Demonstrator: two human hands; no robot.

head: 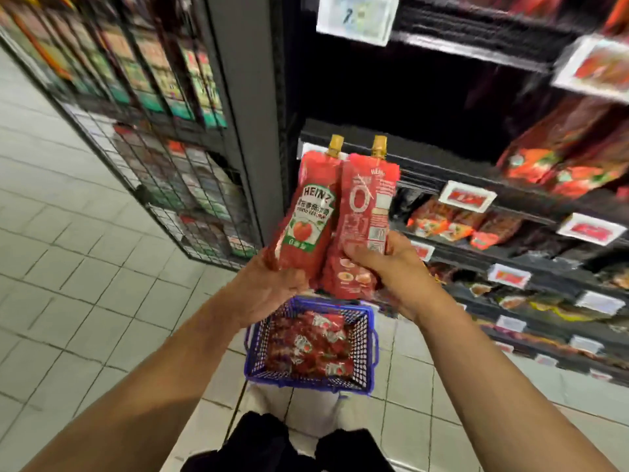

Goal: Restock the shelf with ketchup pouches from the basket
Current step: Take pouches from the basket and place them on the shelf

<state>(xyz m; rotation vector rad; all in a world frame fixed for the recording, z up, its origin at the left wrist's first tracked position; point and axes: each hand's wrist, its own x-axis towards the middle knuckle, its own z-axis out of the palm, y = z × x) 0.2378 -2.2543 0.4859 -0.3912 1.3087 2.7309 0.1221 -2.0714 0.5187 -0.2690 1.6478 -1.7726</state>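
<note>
Red ketchup pouches held upright, side by side and touching: left hand (269,287) grips the front-facing pouch (308,216), right hand (391,270) grips the back-facing pouch (364,216). Blue basket (369,338) of pouches sits below on the floor; shelf (425,165) lies beyond.

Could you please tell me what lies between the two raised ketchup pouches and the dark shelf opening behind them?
Nothing: in the head view, only open air separates the pouches from the dark shelf opening.
</note>
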